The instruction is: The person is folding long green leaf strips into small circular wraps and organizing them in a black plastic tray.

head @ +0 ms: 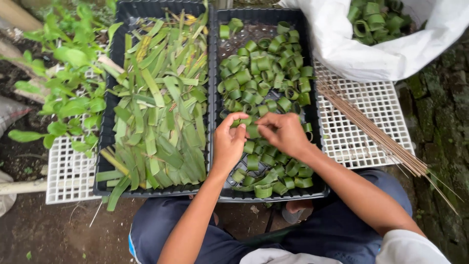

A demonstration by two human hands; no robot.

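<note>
Pinching one leaf ring between both hands, your left hand and right hand grasp it just above the right black tray. Judging by that tray's heap of finished rings and the full sack beyond, you're well along; flat leaf strips left of it remain. Open room is tight: stick bundle lies right of the tray, white grid edges outside.

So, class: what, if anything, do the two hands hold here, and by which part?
Both the left hand and the right hand pinch one leaf ring between fingertips, at opposite sides, above the black tray of rings.
</note>
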